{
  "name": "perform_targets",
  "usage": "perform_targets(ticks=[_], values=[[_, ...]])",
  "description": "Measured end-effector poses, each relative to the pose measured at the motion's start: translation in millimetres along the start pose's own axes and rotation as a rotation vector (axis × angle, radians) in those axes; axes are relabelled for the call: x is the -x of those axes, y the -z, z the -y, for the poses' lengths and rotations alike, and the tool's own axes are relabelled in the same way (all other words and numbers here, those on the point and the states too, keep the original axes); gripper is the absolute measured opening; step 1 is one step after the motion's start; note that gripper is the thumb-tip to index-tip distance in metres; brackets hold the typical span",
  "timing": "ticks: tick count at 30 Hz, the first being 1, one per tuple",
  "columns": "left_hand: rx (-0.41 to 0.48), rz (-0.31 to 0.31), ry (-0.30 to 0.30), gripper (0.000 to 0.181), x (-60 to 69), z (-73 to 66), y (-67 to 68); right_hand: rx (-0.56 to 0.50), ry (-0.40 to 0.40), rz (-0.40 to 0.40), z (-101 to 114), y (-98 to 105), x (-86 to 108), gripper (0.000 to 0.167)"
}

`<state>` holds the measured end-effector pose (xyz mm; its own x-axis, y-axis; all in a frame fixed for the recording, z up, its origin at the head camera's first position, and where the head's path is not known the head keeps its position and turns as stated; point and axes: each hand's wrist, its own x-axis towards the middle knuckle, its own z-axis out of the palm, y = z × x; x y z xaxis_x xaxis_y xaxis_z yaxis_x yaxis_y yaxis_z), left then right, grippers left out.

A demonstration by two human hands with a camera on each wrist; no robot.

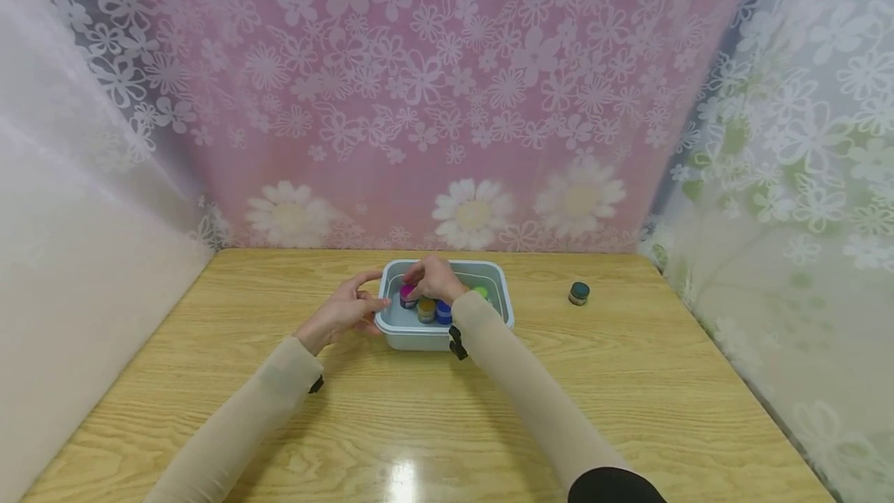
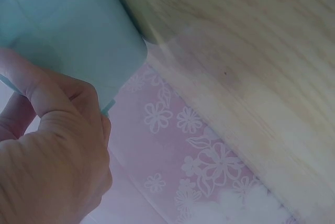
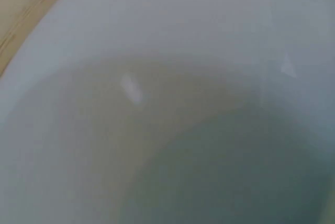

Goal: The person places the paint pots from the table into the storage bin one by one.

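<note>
A pale blue-grey plastic tub [image 1: 419, 340] sits on the table with several small paint jars inside. My left hand [image 1: 349, 307] grips its left end, thumb at the rim; the left wrist view shows that hand [image 2: 57, 150] against the tub's outer wall [image 2: 78, 30]. Reaching into the tub, my right hand [image 1: 438, 279] pinches a jar with a magenta lid [image 1: 407, 295]. Close to it stand a yellow-ochre jar [image 1: 426, 311] and a blue jar [image 1: 443, 312]. A light-green lid [image 1: 480, 293] shows partly behind the right wrist. Only the tub's blurred wall [image 3: 157, 25] fills most of the right wrist view.
One jar with a dark green lid [image 1: 579, 293] stands on the wooden table [image 1: 628, 379], to the right of the tub. Behind the table hangs a pink flowered curtain [image 1: 391, 123], with pale curtains at both sides.
</note>
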<state>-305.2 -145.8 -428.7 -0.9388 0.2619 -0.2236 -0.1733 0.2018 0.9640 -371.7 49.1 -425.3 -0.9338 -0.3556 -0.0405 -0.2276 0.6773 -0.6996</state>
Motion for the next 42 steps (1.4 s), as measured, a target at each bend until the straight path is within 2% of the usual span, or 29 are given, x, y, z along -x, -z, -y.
perform_targets(ticks=[9, 15, 20, 24, 30, 42], values=[[-0.001, 0.007, 0.003, 0.067, -0.6, 1.2, 0.4, -0.023, 0.008, -0.003, -1.6, 2.4, 0.4, 0.036], [-0.003, 0.004, 0.003, 0.067, 1.1, 0.4, -0.7, -0.126, 0.029, 0.026, -5.9, 11.5, 7.8, 0.039], [0.001, -0.004, 0.006, 0.067, 1.0, 1.0, -0.8, -0.212, 0.048, 0.062, -9.5, 23.3, 18.4, 0.039], [0.008, -0.003, -0.005, 0.067, -1.5, 2.2, 0.2, -0.268, 0.06, 0.057, -17.3, 33.9, 25.3, 0.037], [0.014, -0.008, -0.001, 0.068, -2.4, 0.9, -0.1, -0.345, 0.023, 0.072, -34.7, 51.0, 30.3, 0.038], [-0.003, -0.005, 0.009, 0.066, 0.0, -0.5, -0.8, -0.434, 0.064, 0.023, -50.5, 80.5, 48.6, 0.04]])
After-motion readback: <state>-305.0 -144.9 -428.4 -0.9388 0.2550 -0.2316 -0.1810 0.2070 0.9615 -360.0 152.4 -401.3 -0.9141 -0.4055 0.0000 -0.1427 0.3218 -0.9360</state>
